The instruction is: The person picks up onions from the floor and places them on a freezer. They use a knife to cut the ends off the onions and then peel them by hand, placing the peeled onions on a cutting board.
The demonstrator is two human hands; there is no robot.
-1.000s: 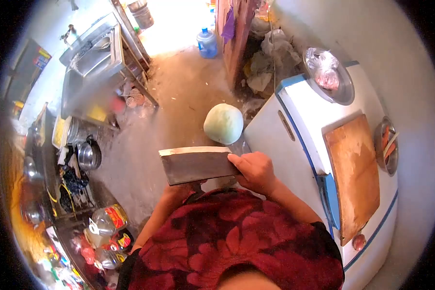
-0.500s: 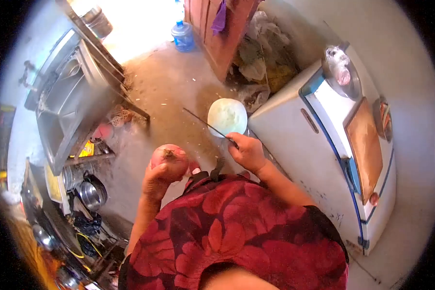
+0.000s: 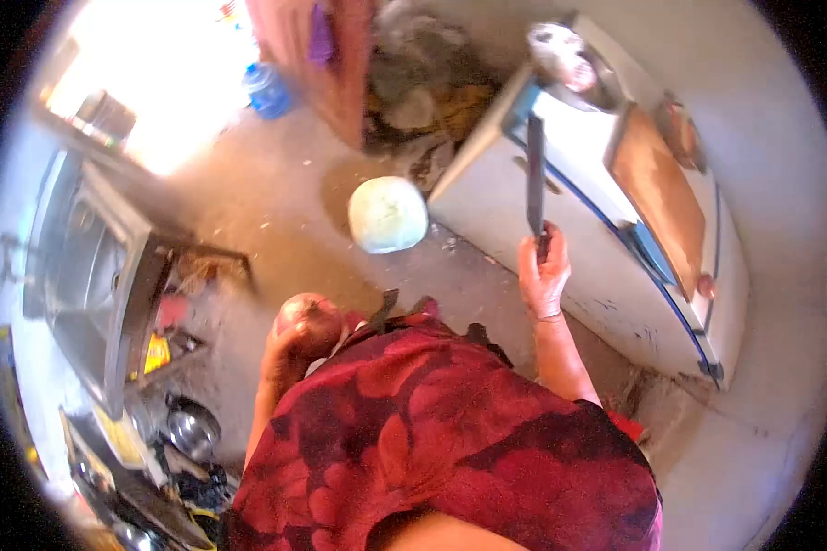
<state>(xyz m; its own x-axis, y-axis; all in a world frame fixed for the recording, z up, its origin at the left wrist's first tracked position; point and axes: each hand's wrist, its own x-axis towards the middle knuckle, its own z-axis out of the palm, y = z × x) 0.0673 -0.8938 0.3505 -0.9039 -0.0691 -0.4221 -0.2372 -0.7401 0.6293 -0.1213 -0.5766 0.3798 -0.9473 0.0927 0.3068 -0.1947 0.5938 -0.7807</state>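
My left hand point(image 3: 289, 344) is wrapped round a large, pinkish-red round vegetable point(image 3: 309, 323) with a brownish top, in front of my red floral clothing. Out to the right, my right hand point(image 3: 546, 266) grips a knife point(image 3: 536, 179) by its dark handle. The long blade points away from me and overlaps the white cabinet's side in this view. Blade and vegetable are well apart. On the floor beyond my hands stands a pale green tub point(image 3: 388, 216).
To the right is a long white cabinet point(image 3: 496, 197) carrying a brown board point(image 3: 657, 197) and a metal bowl point(image 3: 599, 90). A metal sink point(image 3: 83, 266) stands at left, with pots point(image 3: 193, 427) below. A blue water jug point(image 3: 266, 90) sits near the reddish door point(image 3: 326, 73).
My right hand has swung outward to the right, and the knife blade now points forward instead of left. The view has turned, while my left hand still holds the vegetable.
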